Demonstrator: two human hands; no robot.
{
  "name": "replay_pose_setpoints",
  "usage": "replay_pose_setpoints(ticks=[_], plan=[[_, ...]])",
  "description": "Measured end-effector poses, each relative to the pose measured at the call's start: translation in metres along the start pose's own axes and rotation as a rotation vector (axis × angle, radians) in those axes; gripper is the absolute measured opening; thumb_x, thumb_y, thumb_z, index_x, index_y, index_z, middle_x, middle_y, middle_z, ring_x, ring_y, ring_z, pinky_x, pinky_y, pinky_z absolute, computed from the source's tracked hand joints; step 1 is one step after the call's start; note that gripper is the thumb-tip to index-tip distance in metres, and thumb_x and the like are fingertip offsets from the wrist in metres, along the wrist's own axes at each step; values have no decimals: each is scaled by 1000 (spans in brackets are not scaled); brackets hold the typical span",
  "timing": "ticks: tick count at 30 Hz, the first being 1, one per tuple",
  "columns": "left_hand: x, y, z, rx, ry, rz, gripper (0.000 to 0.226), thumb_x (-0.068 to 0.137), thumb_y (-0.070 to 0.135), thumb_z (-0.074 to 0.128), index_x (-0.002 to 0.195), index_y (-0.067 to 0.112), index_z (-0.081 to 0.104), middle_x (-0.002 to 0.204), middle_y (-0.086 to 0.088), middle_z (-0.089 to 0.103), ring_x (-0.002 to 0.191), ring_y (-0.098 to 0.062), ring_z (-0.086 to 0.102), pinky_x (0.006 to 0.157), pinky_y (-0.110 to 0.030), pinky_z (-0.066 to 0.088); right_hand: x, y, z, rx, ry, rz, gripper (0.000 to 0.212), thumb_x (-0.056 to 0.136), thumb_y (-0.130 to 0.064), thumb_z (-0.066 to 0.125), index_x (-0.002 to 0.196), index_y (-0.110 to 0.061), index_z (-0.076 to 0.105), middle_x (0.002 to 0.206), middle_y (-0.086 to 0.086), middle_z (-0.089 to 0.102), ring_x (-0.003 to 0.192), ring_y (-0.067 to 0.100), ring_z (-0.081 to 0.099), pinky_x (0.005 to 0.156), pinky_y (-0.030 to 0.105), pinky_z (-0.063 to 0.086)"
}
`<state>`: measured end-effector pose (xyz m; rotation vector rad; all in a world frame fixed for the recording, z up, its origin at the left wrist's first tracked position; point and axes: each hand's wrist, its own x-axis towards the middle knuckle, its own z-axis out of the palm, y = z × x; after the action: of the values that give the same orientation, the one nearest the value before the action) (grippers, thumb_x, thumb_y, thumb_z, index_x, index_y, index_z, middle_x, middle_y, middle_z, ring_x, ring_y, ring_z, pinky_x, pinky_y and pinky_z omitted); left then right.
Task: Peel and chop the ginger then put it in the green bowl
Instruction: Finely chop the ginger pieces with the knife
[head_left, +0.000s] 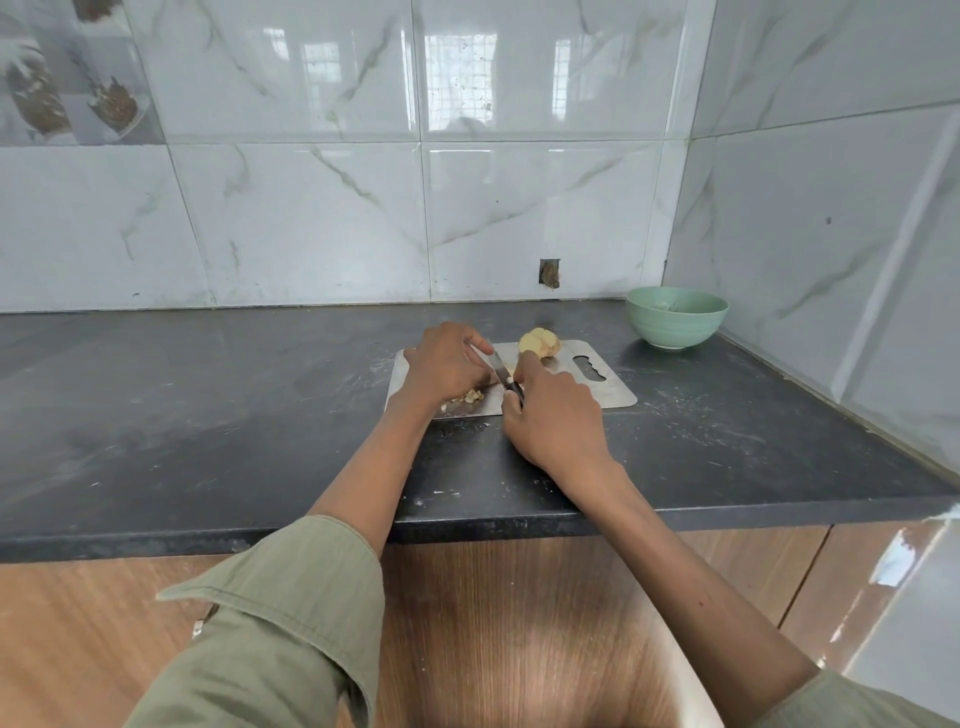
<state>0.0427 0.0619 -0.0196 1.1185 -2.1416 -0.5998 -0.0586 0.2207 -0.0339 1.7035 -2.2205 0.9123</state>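
Note:
A steel cutting board (597, 387) lies on the dark counter. My right hand (556, 415) grips the black handle of a small knife (502, 371), its blade pointing away over the board. My left hand (447, 364) rests curled on the board just left of the blade; what lies under its fingers is hidden. Small chopped ginger bits (470, 396) lie at the near edge of the left hand. A larger peeled yellow ginger piece (540, 343) sits at the board's far edge. The green bowl (675, 325) stands at the back right corner.
The dark stone counter (208, 415) runs left, dusted with pale scraps. Tiled walls close the back and the right side. The counter's front edge (467, 525) is near my forearms, with wooden cabinet fronts below.

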Motion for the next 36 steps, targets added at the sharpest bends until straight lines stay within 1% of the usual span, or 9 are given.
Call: replay_pose_setpoints(ticks=[3,7,12,16,18,21,26,33,36], plan=[[1,1,0,34,21,6,28,62,23,88,81,35,71,65,22,72,86,-8,72,94,-46,54,0,-1,-1,-9,-17,-2,12,98,-28,47,107,-20,46,86,6,48,78,33,45,67,39,34],[0,2,1,58,24,10,27,63,21,89,78,35,72,64,22,72,84,-6,72,92,-43,56,-1,-2,-1,-24,-26,-10,10,98,-27,48,106,-21,46,87,6,48,78,32,45,67,38,34],[1,0,2,61,18,25,25,62,21,84,78,37,72,63,24,71,83,-6,73,89,-45,57,7,-6,-2,-55,-72,-17,14,98,-28,50,110,-20,50,90,6,47,80,30,45,69,37,36],[-1,3,1,60,21,19,25,65,20,85,79,36,72,63,23,71,84,-2,72,91,-42,57,6,-6,0,-54,-57,9,14,99,-30,48,109,-20,46,90,6,47,79,31,44,69,37,34],[-1,2,1,57,13,10,26,66,21,87,80,36,72,63,23,71,86,-2,72,93,-44,55,3,-5,0,-55,-48,16,13,99,-29,48,107,-20,44,89,6,47,78,31,44,68,38,32],[0,1,1,56,12,6,26,63,22,85,80,37,72,63,22,71,86,-5,72,93,-45,55,1,-5,-1,-37,-32,5,14,99,-28,48,109,-19,45,88,6,48,77,32,44,67,38,33],[-2,4,1,50,18,-1,28,66,17,84,81,35,70,63,22,71,86,-4,71,94,-50,53,0,-4,-1,-19,-32,-2,13,99,-28,46,109,-19,45,87,6,50,77,32,45,67,39,33],[-2,5,2,79,24,-14,27,67,15,83,78,36,70,61,22,70,87,-8,71,92,-47,55,3,-5,-1,-28,-65,-8,8,98,-28,47,101,-23,41,87,6,50,78,31,45,67,38,34],[-1,5,2,104,28,-21,26,65,17,85,76,36,71,62,17,71,85,-9,71,90,-44,55,8,-4,-3,-23,-91,-2,11,98,-28,50,106,-21,48,89,6,49,80,30,46,69,38,36]])
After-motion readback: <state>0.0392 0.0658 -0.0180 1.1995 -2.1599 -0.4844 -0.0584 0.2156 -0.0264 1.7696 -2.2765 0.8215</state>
